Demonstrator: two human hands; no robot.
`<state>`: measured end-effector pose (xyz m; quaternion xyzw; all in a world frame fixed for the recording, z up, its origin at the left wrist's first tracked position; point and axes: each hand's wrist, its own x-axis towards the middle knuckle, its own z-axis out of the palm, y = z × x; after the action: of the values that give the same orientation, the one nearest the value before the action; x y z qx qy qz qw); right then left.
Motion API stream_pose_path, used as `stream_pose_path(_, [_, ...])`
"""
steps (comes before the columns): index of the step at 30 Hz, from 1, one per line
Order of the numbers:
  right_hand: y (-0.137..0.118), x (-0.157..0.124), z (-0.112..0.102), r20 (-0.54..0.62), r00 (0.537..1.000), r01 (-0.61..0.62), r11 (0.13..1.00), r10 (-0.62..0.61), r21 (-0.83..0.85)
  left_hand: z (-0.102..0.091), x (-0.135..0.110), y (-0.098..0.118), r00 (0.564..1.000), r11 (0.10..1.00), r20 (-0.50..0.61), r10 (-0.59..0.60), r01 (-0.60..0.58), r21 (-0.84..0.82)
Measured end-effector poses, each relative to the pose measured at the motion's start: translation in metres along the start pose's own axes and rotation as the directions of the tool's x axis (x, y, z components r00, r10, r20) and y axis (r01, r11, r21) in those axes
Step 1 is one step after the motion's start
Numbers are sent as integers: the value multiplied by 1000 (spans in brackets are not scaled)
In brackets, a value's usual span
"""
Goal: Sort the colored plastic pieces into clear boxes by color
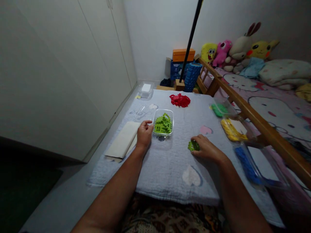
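Note:
A clear plastic container (pixel 173 120) filled with lime-green plastic building pieces (pixel 162 124) stands near the middle of the cloth-covered table. My left hand (pixel 145 132) is at its left side, thumb and fingers closed on the container's rim. To the right of the container, my right hand (pixel 202 145) curls its fingers over a few more lime-green pieces (pixel 193 145), gripping them low at the cloth. Part of those pieces is hidden under the fingers.
A red pile of pieces (pixel 180 100) lies at the far side. Along the right edge stand containers of green (pixel 219 110), yellow (pixel 232 130) and blue pieces (pixel 250 166). Folded beige paper (pixel 123 139) lies left. A wooden bed rail (pixel 257 126) borders the table's right.

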<state>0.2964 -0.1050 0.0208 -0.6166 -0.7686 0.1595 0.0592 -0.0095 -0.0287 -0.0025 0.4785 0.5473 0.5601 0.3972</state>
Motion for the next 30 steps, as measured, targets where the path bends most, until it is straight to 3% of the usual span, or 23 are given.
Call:
stream_pose_path(7, [-25,17,-28,-17,997,82,967,-80,240,0,0,-1,1000,1000,11,1,-1,-8])
stream_pose_path(12, [-64,39,-62,-76,981,190,957,-177,221,0,0,-1,1000,1000,10,-7,7,-18])
stream_pose_path(15, [-86,58,-71,-135,968,235,955,-213,180,1,0,0,1000,1000,16,-12,12,-20])
stream_pose_path(22, [-114,101,-50,-225,951,250,957,-214,145,1,-2,2,999,999,14,-34,35,-29])
stream_pose_path(27, [-118,107,-31,-215,962,183,982,-169,48,1,-2,2,1000,999,18,-22,22,-36])
stream_pose_path(30, [-113,103,-25,-353,929,117,993,-112,-5,1,-3,2,1000,999,17,-25,26,-33])
